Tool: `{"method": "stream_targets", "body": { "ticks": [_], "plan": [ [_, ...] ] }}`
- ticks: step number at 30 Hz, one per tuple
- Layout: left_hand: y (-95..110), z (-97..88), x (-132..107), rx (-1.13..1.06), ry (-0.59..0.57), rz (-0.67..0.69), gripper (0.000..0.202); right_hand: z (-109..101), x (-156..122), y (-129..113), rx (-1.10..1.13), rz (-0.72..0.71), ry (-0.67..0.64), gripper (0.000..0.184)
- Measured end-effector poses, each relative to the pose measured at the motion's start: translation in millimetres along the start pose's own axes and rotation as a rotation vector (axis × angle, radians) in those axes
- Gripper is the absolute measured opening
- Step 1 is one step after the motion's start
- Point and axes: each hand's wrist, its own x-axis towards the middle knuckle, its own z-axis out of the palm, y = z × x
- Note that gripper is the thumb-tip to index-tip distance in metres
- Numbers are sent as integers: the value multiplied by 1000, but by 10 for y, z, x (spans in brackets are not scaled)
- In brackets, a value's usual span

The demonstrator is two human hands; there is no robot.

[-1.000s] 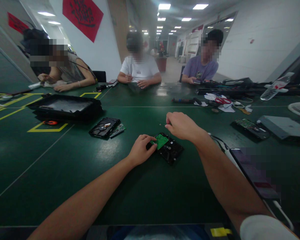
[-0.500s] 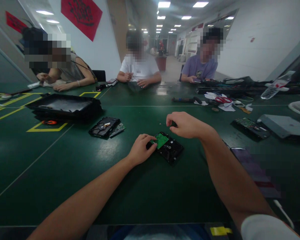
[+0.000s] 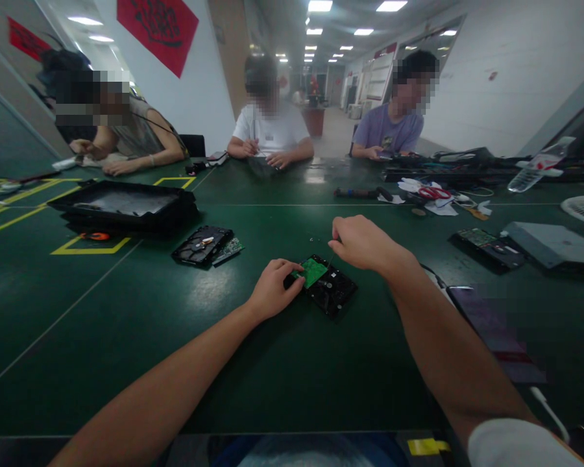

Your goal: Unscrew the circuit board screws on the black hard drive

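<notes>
A black hard drive [image 3: 338,292] with a green circuit board [image 3: 314,270] lies on the table in front of me. At its left edge, my left hand [image 3: 276,288] grips it, fingertips on the board side and thumb near the corner. My right hand [image 3: 357,241] is above the far right side of the drive, fingers closed around a screwdriver. Only the thin shaft of the screwdriver [image 3: 331,261] shows, pointing down to the board's edge; its handle is hidden in the hand. Tiny screws [image 3: 314,239] lie just beyond the drive.
Left of my hands lie another hard drive [image 3: 203,245] and a loose circuit board [image 3: 230,250]. Black trays [image 3: 126,204] stand farther left. On the right are a phone [image 3: 489,331], another drive [image 3: 486,248] and a grey box [image 3: 555,243]. Three people sit across the table.
My right hand has shifted slightly right, and more of the screwdriver's shaft shows. The left hand stays on the drive. The person at the right has turned their head.
</notes>
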Motion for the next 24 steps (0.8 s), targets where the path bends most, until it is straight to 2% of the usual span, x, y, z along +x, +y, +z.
{"method": "stream_targets", "body": {
  "ticks": [4, 6, 10, 16, 18, 22, 24],
  "plan": [
    [17, -7, 4, -4, 2, 4, 23, -8, -23, -2, -59, 93, -17, 38],
    [27, -10, 5, -1, 2, 6, 23, -10, -19, -1, -83, 90, -30, 40],
    [38, -10, 8, 0, -3, 10, 22, -15, 7, 10, -65, 14, -23, 28],
    [32, -4, 8, -2, 1, 1, 22, -63, 47, 17, 38, -196, -28, 10],
    [31, -5, 7, -5, 3, -2, 22, -72, 56, -2, 34, -168, -40, 11],
    [30, -10, 9, -4, 0, -4, 22, -56, 39, -91, -52, 26, -41, 26],
    [27, -10, 9, -2, 1, -8, 22, -41, 17, -143, -74, 72, -22, 31]
  ]
}}
